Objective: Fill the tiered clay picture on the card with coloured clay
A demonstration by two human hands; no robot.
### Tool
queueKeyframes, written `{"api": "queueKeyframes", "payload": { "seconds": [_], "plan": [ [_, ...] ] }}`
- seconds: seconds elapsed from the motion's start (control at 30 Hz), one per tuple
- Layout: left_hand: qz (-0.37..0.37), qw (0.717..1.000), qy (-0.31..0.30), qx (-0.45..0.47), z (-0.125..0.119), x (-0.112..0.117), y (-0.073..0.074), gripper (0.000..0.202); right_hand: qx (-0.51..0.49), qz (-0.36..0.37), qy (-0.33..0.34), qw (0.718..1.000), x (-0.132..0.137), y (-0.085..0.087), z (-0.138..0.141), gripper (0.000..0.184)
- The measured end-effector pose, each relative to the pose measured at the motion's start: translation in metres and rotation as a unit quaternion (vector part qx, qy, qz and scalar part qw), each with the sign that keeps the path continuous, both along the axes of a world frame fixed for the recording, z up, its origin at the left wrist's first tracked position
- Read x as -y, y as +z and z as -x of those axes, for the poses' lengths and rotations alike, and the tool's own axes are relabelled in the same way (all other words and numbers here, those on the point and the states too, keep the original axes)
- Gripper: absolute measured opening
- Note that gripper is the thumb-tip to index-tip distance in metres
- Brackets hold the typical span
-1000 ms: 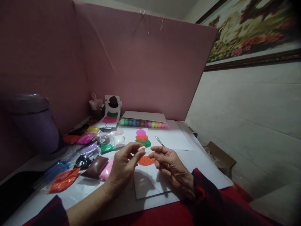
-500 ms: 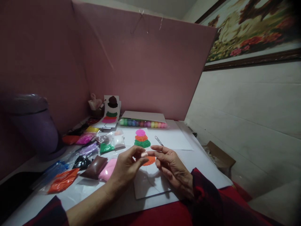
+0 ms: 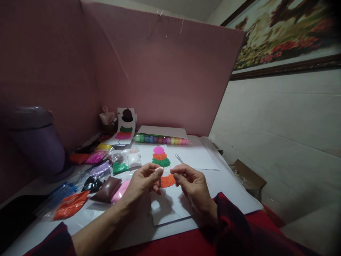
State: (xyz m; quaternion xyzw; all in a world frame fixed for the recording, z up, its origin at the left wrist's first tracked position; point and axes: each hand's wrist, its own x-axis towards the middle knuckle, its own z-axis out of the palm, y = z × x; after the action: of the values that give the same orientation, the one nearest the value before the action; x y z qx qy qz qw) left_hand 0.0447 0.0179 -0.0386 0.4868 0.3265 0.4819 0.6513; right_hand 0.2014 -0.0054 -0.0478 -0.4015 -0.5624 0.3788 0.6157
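My left hand [image 3: 147,179] pinches a small pale pink lump of clay [image 3: 159,169] between thumb and forefinger. Close by on the right, my right hand [image 3: 194,185] has its thumb and forefinger pressed together; whatever is between them, if anything, is too small to make out. Both hands hover over a white card [image 3: 170,209] bearing stacked clay shapes: a magenta round [image 3: 159,150], an orange band [image 3: 160,156], a green band [image 3: 161,162], and a lower orange band [image 3: 167,181] partly behind my fingers. A whitish band lies between the green and lower orange ones.
Bags of clay cover the left, among them brown [image 3: 106,190], pink [image 3: 121,191] and orange [image 3: 71,205]. A slim metal tool [image 3: 179,158] lies beyond my right hand. A finished-looking card [image 3: 125,124], a multicolour clay pack [image 3: 161,139] and a purple bin [image 3: 39,145] stand farther back.
My right hand has drawn away from the clay lump and its fingers have closed into a pinch. My left hand still grips the lump, now with its lower fingers showing.
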Motion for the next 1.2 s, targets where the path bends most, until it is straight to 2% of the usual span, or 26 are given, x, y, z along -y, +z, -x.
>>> {"api": "queueKeyframes", "payload": {
  "seconds": [0.17, 0.27, 0.37, 0.43, 0.57, 0.67, 0.8, 0.97, 1.1, 1.2],
  "plan": [
    [0.029, 0.998, 0.003, 0.047, 0.0003, -0.0022, 0.0002, 0.027, -0.019, -0.009, -0.027, 0.999, -0.0006, 0.0011, -0.0010, 0.009],
    [0.023, 0.996, 0.032, 0.077, 0.0032, -0.0053, 0.0014, 0.038, -0.035, 0.002, -0.053, 0.998, -0.0003, 0.0017, -0.0018, 0.010],
    [0.022, 0.996, 0.051, 0.072, 0.0058, -0.0076, 0.0009, 0.033, -0.047, 0.004, -0.069, 0.997, 0.0005, 0.0019, -0.0021, 0.012],
    [0.020, 0.997, 0.043, 0.054, 0.0061, -0.0074, 0.0002, 0.030, -0.048, 0.005, -0.073, 0.996, 0.0007, 0.0018, -0.0019, 0.012],
    [0.024, 0.999, 0.014, 0.037, 0.0041, -0.0054, 0.0005, 0.039, -0.045, 0.001, -0.072, 0.996, 0.0007, 0.0019, -0.0015, 0.010],
    [0.005, 0.997, 0.035, 0.062, 0.0041, -0.0059, 0.0018, 0.045, -0.041, -0.001, -0.074, 0.996, 0.0011, 0.0028, -0.0012, 0.010],
    [0.014, 0.995, 0.072, 0.068, 0.0054, -0.0084, 0.0021, 0.031, -0.036, -0.017, -0.077, 0.996, 0.0014, 0.0030, -0.0005, 0.011],
    [0.044, 0.996, 0.038, 0.069, 0.0043, -0.0095, -0.0014, 0.033, -0.019, -0.032, -0.072, 0.997, 0.0008, 0.0015, -0.0008, 0.011],
    [0.041, 0.993, 0.055, 0.096, 0.0035, -0.0081, -0.0014, 0.040, -0.009, -0.036, -0.072, 0.997, 0.0013, 0.0022, -0.0013, 0.011],
    [0.045, 0.993, 0.055, 0.089, 0.0027, -0.0067, 0.0005, 0.032, -0.003, -0.038, -0.072, 0.997, 0.0015, 0.0031, -0.0013, 0.011]
  ]
}}
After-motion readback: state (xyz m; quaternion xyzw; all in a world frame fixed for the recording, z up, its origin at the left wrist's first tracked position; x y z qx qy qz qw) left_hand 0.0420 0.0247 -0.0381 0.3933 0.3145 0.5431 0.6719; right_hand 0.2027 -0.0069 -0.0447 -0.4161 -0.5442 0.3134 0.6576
